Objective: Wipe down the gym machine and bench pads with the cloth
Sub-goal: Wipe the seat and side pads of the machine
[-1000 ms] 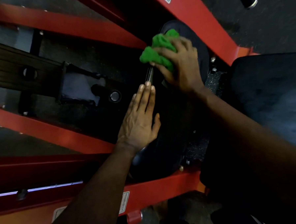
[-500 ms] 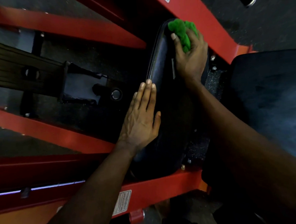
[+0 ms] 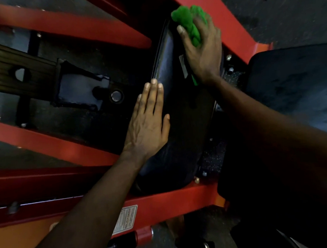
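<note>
Fingers of the right hand [image 3: 202, 51] grip the green cloth [image 3: 189, 22] against the far end of the black pad [image 3: 177, 108]; left hand [image 3: 147, 124] rests flat, fingers straight, on the pad's left edge.

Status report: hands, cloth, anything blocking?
Right hand grips cloth at pad's far end. Left hand flat on pad. Nothing blocking.

My left hand [image 3: 146, 127] lies flat, fingers straight and together; my right hand [image 3: 202, 53], arm outstretched, curls round the green cloth [image 3: 186, 16].
</note>
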A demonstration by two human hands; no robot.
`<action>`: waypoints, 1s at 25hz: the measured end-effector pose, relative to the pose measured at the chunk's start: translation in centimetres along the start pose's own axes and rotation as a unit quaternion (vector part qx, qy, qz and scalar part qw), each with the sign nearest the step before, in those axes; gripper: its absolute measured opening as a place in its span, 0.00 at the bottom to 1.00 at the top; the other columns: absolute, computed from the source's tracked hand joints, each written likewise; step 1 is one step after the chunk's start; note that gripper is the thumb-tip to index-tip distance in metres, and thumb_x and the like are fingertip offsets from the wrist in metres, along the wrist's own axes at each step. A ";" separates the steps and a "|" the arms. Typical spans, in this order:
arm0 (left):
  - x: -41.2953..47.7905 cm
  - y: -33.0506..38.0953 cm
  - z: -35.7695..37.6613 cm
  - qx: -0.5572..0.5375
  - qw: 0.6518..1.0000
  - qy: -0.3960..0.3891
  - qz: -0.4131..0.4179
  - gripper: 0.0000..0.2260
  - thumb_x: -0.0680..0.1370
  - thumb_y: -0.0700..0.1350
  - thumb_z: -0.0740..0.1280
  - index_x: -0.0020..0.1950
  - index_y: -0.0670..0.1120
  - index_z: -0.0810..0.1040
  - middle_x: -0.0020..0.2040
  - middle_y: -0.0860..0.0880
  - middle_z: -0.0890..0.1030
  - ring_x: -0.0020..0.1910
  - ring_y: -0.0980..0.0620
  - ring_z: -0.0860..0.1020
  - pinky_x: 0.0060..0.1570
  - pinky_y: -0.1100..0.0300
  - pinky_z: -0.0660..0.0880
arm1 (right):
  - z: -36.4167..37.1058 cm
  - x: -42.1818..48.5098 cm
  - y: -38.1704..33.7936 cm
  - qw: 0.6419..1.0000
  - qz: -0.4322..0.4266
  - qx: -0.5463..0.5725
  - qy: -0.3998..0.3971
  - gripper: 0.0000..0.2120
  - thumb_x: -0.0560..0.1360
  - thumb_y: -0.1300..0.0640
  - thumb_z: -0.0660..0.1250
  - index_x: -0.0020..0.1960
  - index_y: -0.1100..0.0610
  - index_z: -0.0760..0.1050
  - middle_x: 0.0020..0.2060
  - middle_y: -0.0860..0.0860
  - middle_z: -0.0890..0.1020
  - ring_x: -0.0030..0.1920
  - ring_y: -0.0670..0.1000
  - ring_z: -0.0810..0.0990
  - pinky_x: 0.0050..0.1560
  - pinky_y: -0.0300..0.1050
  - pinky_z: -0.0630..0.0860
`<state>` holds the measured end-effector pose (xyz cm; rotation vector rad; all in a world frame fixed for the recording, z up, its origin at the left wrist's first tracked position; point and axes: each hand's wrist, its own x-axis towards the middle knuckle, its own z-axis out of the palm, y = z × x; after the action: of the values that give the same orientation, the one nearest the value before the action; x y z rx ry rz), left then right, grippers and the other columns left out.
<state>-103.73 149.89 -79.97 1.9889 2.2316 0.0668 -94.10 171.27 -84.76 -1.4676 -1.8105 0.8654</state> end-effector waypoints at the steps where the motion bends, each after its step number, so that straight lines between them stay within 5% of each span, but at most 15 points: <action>1: 0.0 0.0 0.0 -0.001 1.000 0.001 0.000 0.32 0.82 0.48 0.59 0.81 0.37 0.50 0.82 0.40 0.48 0.81 0.44 0.46 0.79 0.49 0.48 | 0.1 -0.9 0.8 1.000 -0.005 -0.014 0.010 0.25 0.78 0.37 0.62 0.69 0.49 0.76 0.72 0.54 0.74 0.73 0.56 0.69 0.72 0.54 0.66; 7: 0.6 0.9 -1.1 -0.036 0.999 -0.008 -0.009 0.32 0.81 0.46 0.61 0.81 0.38 0.51 0.82 0.41 0.50 0.81 0.46 0.47 0.80 0.52 0.47 | -0.2 -7.5 5.6 0.998 0.047 -0.048 0.014 0.25 0.80 0.40 0.62 0.69 0.54 0.76 0.69 0.55 0.77 0.70 0.59 0.72 0.71 0.52 0.66; 11: 7.2 1.6 -2.9 -0.046 0.997 0.026 0.064 0.30 0.81 0.45 0.58 0.81 0.39 0.53 0.82 0.42 0.53 0.81 0.46 0.51 0.79 0.54 0.47 | -0.1 -8.3 5.4 0.995 0.084 -0.056 0.011 0.26 0.80 0.39 0.60 0.70 0.53 0.76 0.70 0.55 0.76 0.70 0.58 0.72 0.71 0.52 0.66; 19: 19.3 1.3 -1.0 0.155 0.979 -0.033 0.128 0.28 0.83 0.48 0.50 0.81 0.38 0.54 0.81 0.40 0.55 0.81 0.44 0.51 0.79 0.50 0.46 | -0.7 -7.1 5.5 0.994 0.097 -0.057 -0.005 0.23 0.80 0.40 0.58 0.70 0.50 0.75 0.69 0.55 0.75 0.68 0.59 0.72 0.68 0.55 0.69; 25: 19.3 1.5 -0.9 0.160 0.977 -0.025 0.136 0.28 0.81 0.48 0.51 0.80 0.40 0.57 0.81 0.40 0.57 0.80 0.44 0.54 0.79 0.49 0.48 | 0.0 -0.7 5.5 0.980 0.184 -0.054 0.061 0.23 0.79 0.41 0.61 0.70 0.50 0.75 0.69 0.54 0.76 0.67 0.60 0.73 0.68 0.58 0.69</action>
<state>-104.51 169.21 -80.50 2.4210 2.0276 -0.3278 -90.85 171.49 -89.29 -1.9208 -1.5411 0.8389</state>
